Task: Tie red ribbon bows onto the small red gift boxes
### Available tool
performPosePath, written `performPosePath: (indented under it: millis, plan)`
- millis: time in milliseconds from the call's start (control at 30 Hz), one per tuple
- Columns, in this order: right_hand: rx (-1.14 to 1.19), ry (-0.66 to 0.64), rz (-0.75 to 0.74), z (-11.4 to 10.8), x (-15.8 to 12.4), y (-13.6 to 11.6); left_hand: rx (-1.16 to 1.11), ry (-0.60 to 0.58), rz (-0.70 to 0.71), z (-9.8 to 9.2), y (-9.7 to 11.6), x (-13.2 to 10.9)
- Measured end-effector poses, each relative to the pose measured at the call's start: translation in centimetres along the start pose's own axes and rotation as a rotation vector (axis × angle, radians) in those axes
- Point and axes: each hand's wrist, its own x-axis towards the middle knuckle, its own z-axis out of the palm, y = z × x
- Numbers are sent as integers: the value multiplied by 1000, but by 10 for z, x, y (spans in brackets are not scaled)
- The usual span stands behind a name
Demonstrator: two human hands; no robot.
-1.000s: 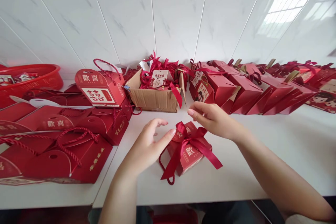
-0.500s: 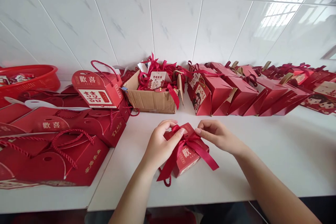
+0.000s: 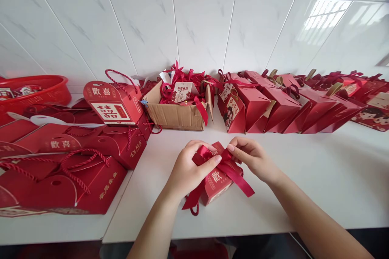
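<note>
A small red gift box with gold lettering lies on the white table in front of me, and a dark red ribbon is tied in a bow across its top. My left hand is closed on the bow's left side, its thumb pressing near the knot and its fingers behind the box top. Between thumb and forefinger, my right hand pinches the bow's right loop. Both ribbon tails hang over the near face. Part of a twisted cord handle shows at the box's lower left.
Red boxes with cord handles pile up at left, one box standing on top. A red plastic basket is behind them. A cardboard box of ribbons stands at the back. Several red boxes line the wall at right.
My left thumb has slid right, over toward the bow's knot. My right fingers have moved slightly and now grip the right loop more closely. The gift box stays almost in place.
</note>
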Motion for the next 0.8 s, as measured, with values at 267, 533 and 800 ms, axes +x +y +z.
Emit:
performPosePath:
  millis: [267, 533, 800]
  plan:
    - [7, -6, 22, -1, -1, 1, 69, -17, -21, -3, -6, 3]
    - [-16, -19, 57, -6, 1, 4, 84, -40, -86, -4, -7, 4]
    - [-57, -61, 122, -7, 0, 1, 52, -35, -67, -3, -4, 4]
